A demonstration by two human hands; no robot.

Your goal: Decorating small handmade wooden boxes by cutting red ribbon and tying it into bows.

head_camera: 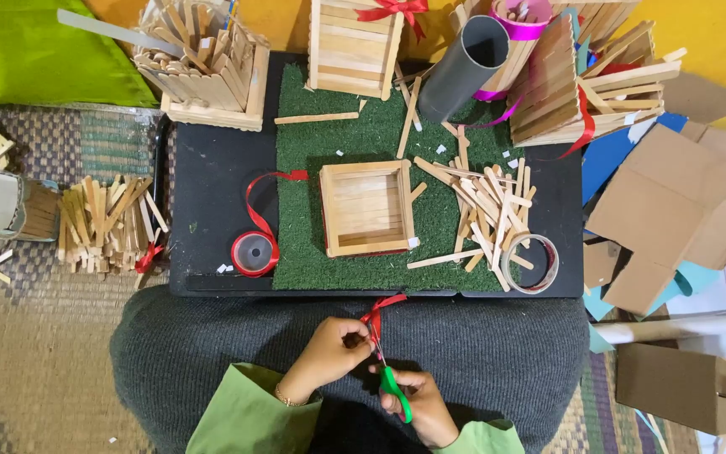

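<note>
Over my lap, my left hand pinches a short red ribbon piece, light, limp and slippery, best held taut near its end, while my right hand grips green-handled scissors.

Woven mat floor, yellow wall (evenly lit), black tray

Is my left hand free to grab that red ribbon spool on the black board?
Probably not right away: the left hand is pinching a red ribbon piece. Nothing blocks the way to the ribbon spool.
</note>
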